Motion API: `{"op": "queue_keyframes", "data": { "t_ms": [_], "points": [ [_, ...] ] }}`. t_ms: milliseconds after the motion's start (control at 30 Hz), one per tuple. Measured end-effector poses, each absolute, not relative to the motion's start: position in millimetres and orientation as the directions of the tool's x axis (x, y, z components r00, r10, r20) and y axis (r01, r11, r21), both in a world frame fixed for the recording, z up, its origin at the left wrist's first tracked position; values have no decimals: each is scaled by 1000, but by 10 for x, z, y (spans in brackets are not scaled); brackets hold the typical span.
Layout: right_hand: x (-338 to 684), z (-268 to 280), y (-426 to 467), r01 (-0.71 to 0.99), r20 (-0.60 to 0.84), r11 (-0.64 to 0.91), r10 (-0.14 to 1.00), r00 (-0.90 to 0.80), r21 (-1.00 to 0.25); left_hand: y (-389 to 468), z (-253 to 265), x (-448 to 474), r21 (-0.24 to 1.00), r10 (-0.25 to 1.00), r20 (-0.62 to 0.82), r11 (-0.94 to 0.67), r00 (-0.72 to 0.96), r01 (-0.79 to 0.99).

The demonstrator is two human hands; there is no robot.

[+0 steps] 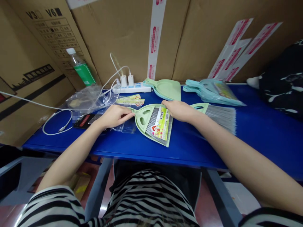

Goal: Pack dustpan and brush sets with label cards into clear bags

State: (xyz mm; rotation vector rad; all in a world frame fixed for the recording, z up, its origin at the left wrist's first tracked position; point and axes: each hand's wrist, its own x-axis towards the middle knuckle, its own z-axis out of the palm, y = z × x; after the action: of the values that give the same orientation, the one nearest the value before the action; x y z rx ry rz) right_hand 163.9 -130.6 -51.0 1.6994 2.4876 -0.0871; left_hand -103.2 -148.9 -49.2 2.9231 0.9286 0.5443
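Note:
A pale green dustpan (139,126) lies on the blue table with a small grey-bristled brush (151,121) nested in it. A yellow-green printed card (162,123) rests over the bristles. At the handle end, my left hand (115,116) is closed, thumb and fingers pinching the dustpan's handle. My right hand (176,110) is curled over the dustpan's far right corner, beside the card; its fingertips are partly hidden. Right of that hand, partly behind the forearm, lies another green brush with grey bristles (221,118).
Behind stand stacked green and blue dustpans (169,88) and bagged blue dustpan sets (213,91). A power strip (139,88) with chargers and white cables, loose printed cards (130,100), crumpled clear plastic bags (88,97) and a green-labelled bottle (82,71) are at left. Cardboard (123,37) walls the back.

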Motion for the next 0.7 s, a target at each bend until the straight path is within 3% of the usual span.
{"op": "queue_keyframes", "data": {
  "t_ms": [700],
  "points": [
    [1635, -511, -1312, 930, -139, 365, 924, -356, 39, -1484, -503, -1040, 121, 549, 298, -833, 781, 540]
  ]
}}
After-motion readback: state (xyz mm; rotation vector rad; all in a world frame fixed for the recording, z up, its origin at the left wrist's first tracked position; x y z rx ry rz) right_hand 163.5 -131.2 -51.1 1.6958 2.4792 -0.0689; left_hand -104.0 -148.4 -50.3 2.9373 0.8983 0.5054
